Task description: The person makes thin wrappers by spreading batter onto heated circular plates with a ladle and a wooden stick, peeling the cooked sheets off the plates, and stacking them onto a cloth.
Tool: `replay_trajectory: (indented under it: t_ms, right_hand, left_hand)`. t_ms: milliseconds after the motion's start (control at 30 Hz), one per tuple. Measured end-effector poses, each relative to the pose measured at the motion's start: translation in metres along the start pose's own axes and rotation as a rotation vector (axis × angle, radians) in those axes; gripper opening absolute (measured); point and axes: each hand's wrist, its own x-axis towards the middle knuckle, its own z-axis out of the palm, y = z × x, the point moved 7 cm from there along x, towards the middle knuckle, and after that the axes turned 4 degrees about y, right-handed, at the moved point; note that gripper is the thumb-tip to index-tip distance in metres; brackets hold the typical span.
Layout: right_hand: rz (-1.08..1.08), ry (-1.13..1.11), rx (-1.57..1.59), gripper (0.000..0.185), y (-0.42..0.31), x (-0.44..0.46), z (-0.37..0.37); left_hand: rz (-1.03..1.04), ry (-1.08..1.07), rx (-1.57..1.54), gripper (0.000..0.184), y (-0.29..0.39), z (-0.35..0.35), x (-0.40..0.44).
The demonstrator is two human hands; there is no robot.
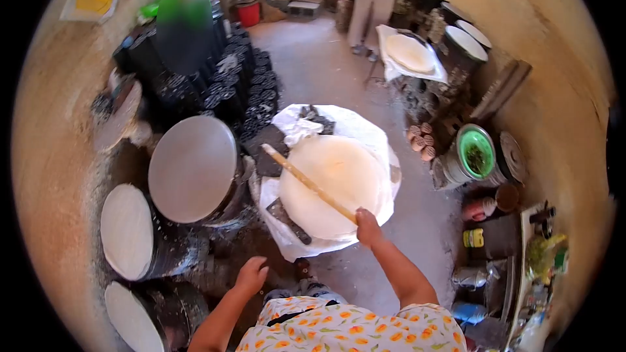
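Observation:
My right hand (368, 227) is closed around the near end of a long, thin wooden stick (306, 186). The stick slants over a broad, pale stack of round, thin flatbread sheets (345, 169), its far end reaching past the left rim. Whether it touches the top sheet I cannot tell. White plastic sheeting (375, 133) spreads beneath the stack. My left hand (251, 275) hangs free at the lower left, fingers loosely apart, holding nothing. A dark flat bar (287, 220) lies on the sheeting at the stack's left edge.
Left of me stand a large round griddle (192, 169) and drums with pale tops (127, 231). Black honeycomb briquettes (228, 88) are piled behind. At right are a green basin (475, 151) and a cluttered shelf (528, 274). Another person (375, 0) stands near a second flatbread stack (409, 52).

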Motion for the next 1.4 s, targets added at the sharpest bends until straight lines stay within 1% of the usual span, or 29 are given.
replay_trajectory:
  t_ms: [67,100,133,167,200,267,300,367,467,500,533,567,600,633,667,700,733,767,800,867,933,1000,1067,1100,1133,1200,1267,1333,1400]
  right_hand:
    - [0.303,-0.038,0.147,0.029,0.046,-0.013,0.021]
    - [0.349,-0.011,0.090,0.039,0.100,-0.039,0.045]
    - [0.970,-0.044,0.594,0.044,0.094,-0.047,0.039]
    - [0.972,-0.034,0.573,0.047,0.067,-0.028,0.018]
    - [1.148,0.049,0.782,0.044,0.136,-0.062,0.048]
    - [0.797,-0.155,0.280,0.059,0.137,-0.043,0.028]
    - [0.708,-0.147,0.241,0.051,0.166,-0.046,0.033]
    - [0.619,-0.129,0.063,0.045,0.131,-0.017,0.019]
    - [0.226,-0.084,-0.128,0.035,0.073,0.020,0.024]
    - [0.178,-0.098,-0.082,0.029,0.048,0.031,0.036]
    - [0.129,-0.112,-0.032,0.024,0.024,0.041,0.054]
    - [0.291,-0.146,0.324,0.015,0.036,0.054,0.088]
    - [0.230,-0.217,0.347,0.015,-0.002,0.058,0.114]
    - [-0.011,-0.225,0.272,0.014,-0.094,0.054,0.111]
    - [-0.246,-0.211,0.203,0.015,-0.176,0.044,0.105]
    - [-0.286,-0.324,0.107,0.020,-0.229,0.034,0.113]
    - [-0.471,-0.376,0.089,0.024,-0.251,0.027,0.134]
    - [-0.529,-0.434,0.160,0.025,-0.284,0.011,0.142]
    - [-0.588,-0.489,0.234,0.027,-0.322,-0.008,0.143]
    - [-0.688,-0.623,0.263,0.028,-0.382,-0.051,0.154]
    - [-0.877,-0.667,0.414,0.029,-0.437,-0.088,0.150]
    - [-0.959,-0.743,0.371,0.030,-0.469,-0.113,0.159]
    - [-0.883,-0.971,0.477,0.030,-0.479,-0.139,0.190]
    - [-0.849,-0.990,0.554,0.031,-0.486,-0.154,0.197]
    - [-0.876,-1.001,0.561,0.031,-0.503,-0.167,0.191]
    - [-1.011,-1.095,0.411,0.031,-0.533,-0.207,0.180]
    - [-1.140,-1.112,0.443,0.030,-0.547,-0.235,0.182]
    - [-1.210,-1.154,0.513,0.029,-0.561,-0.259,0.172]
    - [-1.204,-1.181,0.485,0.029,-0.568,-0.275,0.158]
  left_hand:
    - [-0.156,0.096,0.010,0.026,-0.040,-0.015,-0.063]
    - [-0.318,0.139,-0.041,0.024,-0.059,-0.019,-0.101]
    - [-0.492,0.206,-0.097,0.022,-0.079,-0.024,-0.149]
    - [-0.486,0.278,-0.018,0.019,-0.098,-0.016,-0.191]
    - [-0.589,0.368,-0.023,0.019,-0.107,-0.009,-0.230]
    - [-0.631,0.493,-0.072,0.017,-0.103,0.012,-0.299]
    - [-0.712,0.569,-0.108,0.015,-0.085,0.016,-0.323]
    - [-0.917,0.709,-0.173,0.015,-0.081,0.062,-0.386]
    - [-1.227,0.797,-0.519,0.015,-0.074,0.144,-0.467]
    - [-1.303,1.160,-1.070,0.014,-0.095,0.214,-0.507]
    - [-1.246,1.547,-1.634,0.013,-0.087,0.277,-0.533]
    - [-1.257,1.662,-1.659,0.013,-0.062,0.293,-0.544]
    - [-1.458,1.780,-1.606,0.014,-0.037,0.286,-0.547]
    - [-1.663,1.869,-1.566,0.014,-0.013,0.298,-0.559]
    - [-1.664,1.944,-1.609,0.014,-0.003,0.327,-0.572]
    - [-1.474,2.219,-1.976,0.015,-0.004,0.367,-0.578]
    - [-1.172,2.469,-2.342,0.015,-0.004,0.399,-0.579]
    - [-0.972,2.640,-2.404,0.018,-0.002,0.423,-0.585]
    - [-0.902,2.694,-2.438,0.018,0.007,0.433,-0.590]
    - [-0.794,2.942,-2.417,0.029,0.024,0.417,-0.615]
    - [-0.414,2.979,-2.410,0.047,0.030,0.381,-0.631]
    - [-0.228,2.884,-2.256,0.060,0.020,0.358,-0.650]
    - [0.019,3.001,-2.041,0.062,0.016,0.342,-0.668]
    - [0.287,3.199,-2.124,0.054,0.012,0.349,-0.678]
    - [0.502,3.219,-2.051,0.045,0.012,0.356,-0.692]
    - [0.235,3.634,-1.616,0.028,0.042,0.394,-0.728]
    - [1.265,3.178,-1.679,0.017,0.074,0.418,-0.756]
    - [1.032,3.241,-1.896,0.014,0.125,0.395,-0.754]
    - [0.503,3.121,-2.236,0.013,0.167,0.362,-0.725]
